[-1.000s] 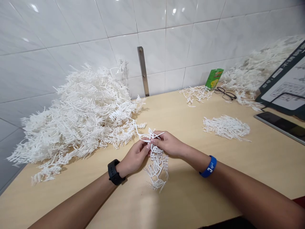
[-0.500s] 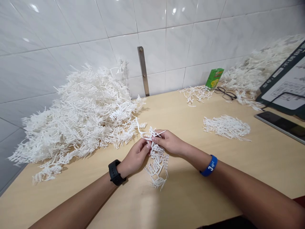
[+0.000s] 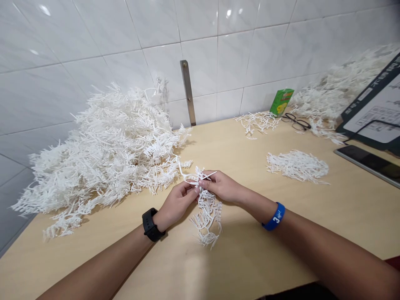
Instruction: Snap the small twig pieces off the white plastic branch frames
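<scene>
Between my two hands is a white plastic branch piece [image 3: 208, 214] with thin comb-like twigs that hang down toward me. My left hand [image 3: 179, 203] pinches it from the left, thumb against the fingers. From the right, my right hand [image 3: 222, 186] grips the upper part with thumb and fingertips, close beside the left thumb. A thicker curved white stem [image 3: 181, 166] sticks out above the hands toward the big heap. The exact hold inside the fingers is partly hidden.
A large heap of white branches [image 3: 112, 146] fills the left. Right are a small pile of cut twigs [image 3: 296, 166], loose pieces [image 3: 258, 123], a green carton [image 3: 281, 103], eyeglasses [image 3: 296, 121], a phone [image 3: 371, 164], a dark-framed board [image 3: 378, 108] and another heap [image 3: 346, 85].
Almost nothing differs. My left thumb has shifted slightly toward the right hand, and the curved stem has tilted a little; both hands keep their hold.
</scene>
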The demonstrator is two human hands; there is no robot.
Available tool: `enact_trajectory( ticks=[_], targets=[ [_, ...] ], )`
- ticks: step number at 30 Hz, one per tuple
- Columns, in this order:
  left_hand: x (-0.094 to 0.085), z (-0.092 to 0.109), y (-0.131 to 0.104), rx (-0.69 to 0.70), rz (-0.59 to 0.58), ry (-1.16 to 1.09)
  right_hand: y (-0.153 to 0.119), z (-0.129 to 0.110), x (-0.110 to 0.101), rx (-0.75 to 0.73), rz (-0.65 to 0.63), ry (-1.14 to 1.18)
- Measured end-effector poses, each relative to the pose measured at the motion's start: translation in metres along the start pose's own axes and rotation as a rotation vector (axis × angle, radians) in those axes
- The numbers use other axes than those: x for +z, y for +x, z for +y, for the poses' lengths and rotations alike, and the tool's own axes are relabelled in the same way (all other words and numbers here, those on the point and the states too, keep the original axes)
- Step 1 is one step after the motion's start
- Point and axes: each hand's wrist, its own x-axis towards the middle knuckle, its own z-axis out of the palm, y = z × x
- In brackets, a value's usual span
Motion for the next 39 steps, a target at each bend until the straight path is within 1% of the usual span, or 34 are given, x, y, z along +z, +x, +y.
enact_trajectory(
  ticks=[9, 16, 20, 24, 26, 29, 31, 35, 38, 39],
  targets=[
    [-0.001, -0.002, 0.001, 0.022, -0.042, 0.036, -0.001, 0.001, 0.001, -0.042, -0.051, -0.046],
    [-0.001, 0.0, 0.0, 0.018, -0.051, 0.004, 0.001, 0.001, -0.003, -0.046, -0.04, -0.086],
    [-0.002, -0.001, -0.001, 0.009, -0.069, -0.032, 0.001, 0.002, -0.005, -0.026, -0.048, -0.055],
    [-0.003, -0.003, -0.001, 0.028, -0.057, -0.041, 0.001, 0.003, -0.005, -0.037, -0.044, 0.003],
    [-0.003, -0.004, 0.0, 0.028, -0.056, -0.062, 0.001, 0.003, -0.006, -0.058, -0.013, 0.006],
    [-0.004, -0.007, 0.001, -0.003, -0.066, -0.097, 0.002, 0.002, -0.008, -0.103, 0.078, -0.008],
    [-0.004, -0.009, 0.001, -0.004, -0.087, -0.093, 0.003, 0.0, -0.009, -0.139, 0.141, -0.02],
    [-0.003, -0.011, 0.002, 0.055, -0.141, -0.048, 0.003, -0.004, -0.011, -0.185, 0.223, -0.02],
    [-0.002, -0.009, 0.001, 0.044, -0.203, -0.043, 0.003, -0.006, -0.012, -0.221, 0.283, 0.017],
    [-0.001, -0.008, 0.001, 0.04, -0.207, -0.042, 0.003, -0.007, -0.013, -0.232, 0.298, 0.039]
  ],
)
